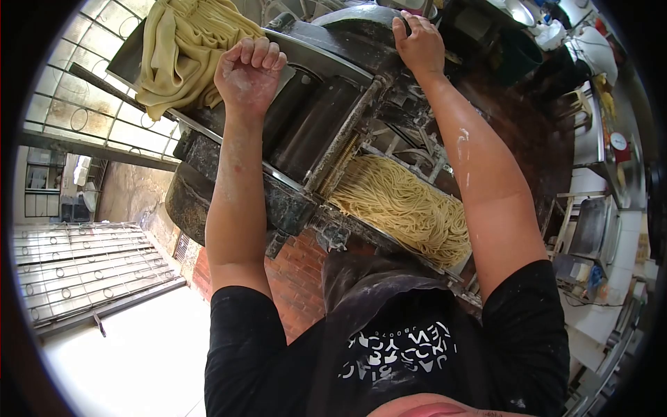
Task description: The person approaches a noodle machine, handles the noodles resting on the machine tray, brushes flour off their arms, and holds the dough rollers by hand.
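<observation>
My left hand [246,76], dusted with flour, is closed with curled fingers beside a thick folded sheet of yellow dough [177,55]; whatever is inside the fingers, if anything, is hidden. Below and right of it are the dark metal rollers [306,125] of a noodle machine. My right hand [422,48] lies with outstretched fingers at the edge of the machine's curved, floury cover [361,15]. Cut yellow noodles [403,205] lie heaped on a tray under the machine's comb-like cutter [340,163], between my two forearms.
A barred window [83,90] and a bright gated opening [97,278] are on the left. Red brick flooring [295,271] shows below the machine. A dark bin [517,59] stands at the upper right. A scale with a round dial [618,141] sits on a counter farther right.
</observation>
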### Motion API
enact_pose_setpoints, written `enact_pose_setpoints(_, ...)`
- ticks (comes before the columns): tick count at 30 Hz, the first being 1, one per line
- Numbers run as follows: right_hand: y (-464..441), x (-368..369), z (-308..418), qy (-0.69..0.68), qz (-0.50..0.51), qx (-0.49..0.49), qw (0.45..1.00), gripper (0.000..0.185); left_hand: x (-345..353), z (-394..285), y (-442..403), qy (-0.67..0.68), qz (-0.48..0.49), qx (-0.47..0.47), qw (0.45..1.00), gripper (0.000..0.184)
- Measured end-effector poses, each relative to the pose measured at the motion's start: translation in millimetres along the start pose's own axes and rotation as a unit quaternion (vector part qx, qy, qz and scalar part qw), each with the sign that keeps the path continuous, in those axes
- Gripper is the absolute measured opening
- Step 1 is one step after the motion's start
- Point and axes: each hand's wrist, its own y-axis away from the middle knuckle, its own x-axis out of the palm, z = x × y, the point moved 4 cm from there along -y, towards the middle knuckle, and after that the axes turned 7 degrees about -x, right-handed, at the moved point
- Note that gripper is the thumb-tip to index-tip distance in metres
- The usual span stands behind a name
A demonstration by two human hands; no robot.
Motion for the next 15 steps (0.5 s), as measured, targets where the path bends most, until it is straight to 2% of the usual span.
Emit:
enact_pose_setpoints(4, 0, 1, -1, 0.001, 0.004, 0.002, 1.000, 0.051, -1, -2, 0, -0.006, -0.003, 0.005, 1.000, 0.024)
enact_pose_setpoints(7, 0, 1, -2, -0.001, 0.006, 0.004, 1.000, 0.051, 1, 1, 2, -0.049, -0.063, 0.028, 0.996, 0.033)
enact_pose_setpoints(8, 0, 1, -1, -0.003, 0.007, 0.006, 1.000, 0.052, -5, 1, 2, -0.190, -0.143, 0.045, 0.970, 0.037)
enact_pose_setpoints(9, -1, -2, 2, 0.005, 0.006, 0.002, 1.000, 0.049, -10, 1, 3, -0.325, -0.220, 0.060, 0.918, 0.040)
enact_pose_setpoints(10, -1, -5, 4, 0.014, 0.006, -0.002, 1.000, 0.046, -13, 0, 5, -0.451, -0.290, 0.074, 0.841, 0.044)
enact_pose_setpoints(13, -1, -10, 8, 0.019, 0.008, -0.003, 1.000, 0.043, -11, 5, 8, -0.594, -0.309, 0.090, 0.737, 0.056)
enact_pose_setpoints(15, -2, -8, 6, 0.008, 0.013, 0.004, 1.000, 0.045, -9, 5, 7, -0.586, -0.303, 0.096, 0.746, 0.057)
